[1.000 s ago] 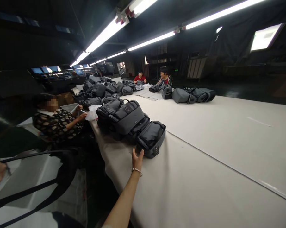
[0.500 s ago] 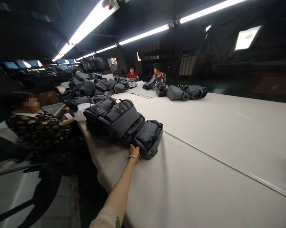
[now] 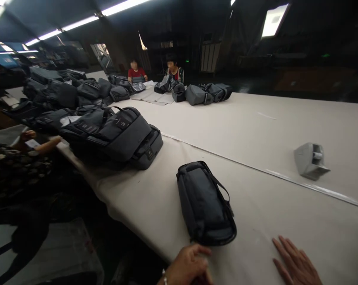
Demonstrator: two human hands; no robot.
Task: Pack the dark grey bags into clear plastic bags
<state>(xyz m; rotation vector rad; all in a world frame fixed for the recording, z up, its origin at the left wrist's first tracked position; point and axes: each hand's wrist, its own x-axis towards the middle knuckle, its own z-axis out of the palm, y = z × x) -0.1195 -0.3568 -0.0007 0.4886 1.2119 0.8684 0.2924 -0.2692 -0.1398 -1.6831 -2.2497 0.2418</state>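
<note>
A dark grey backpack [image 3: 201,202] lies on the table in front of me, with a carry strap looped along its right side. My left hand [image 3: 191,264], with a bracelet at the wrist, is closed at the backpack's near end. Its fingertips are partly hidden, and a dark piece shows below them. To the right, my right hand [image 3: 296,261] is open with fingers stretched out over the table, apart from the backpack and holding nothing.
A stack of backpacks [image 3: 113,136] stands at the left, with a larger pile [image 3: 60,93] behind it. A grey tape dispenser [image 3: 311,160] sits at the right on the pale table [image 3: 256,154]. Co-workers sit left and at the far side. More bags [image 3: 197,95] lie at the far edge.
My left hand has drawn the backpack away from the stack, toward me and to the right. My right hand has come into view. The view has turned right and down.
</note>
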